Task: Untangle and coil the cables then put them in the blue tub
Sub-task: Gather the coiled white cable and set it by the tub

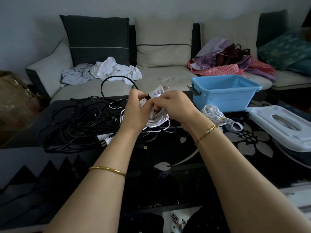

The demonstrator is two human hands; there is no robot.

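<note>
While left hand pinches black strap, right hand grips white coil.

left hand: thin gold bangle on forearm | right hand: brown-yellow thread bracelet at wrist

Both bare forearms reach forward and converge, the left hand and right hand close together, backs to the camera, fingers curled round a white cable coil. A gold bangle circles the left forearm, a thread bracelet the right wrist.
</note>
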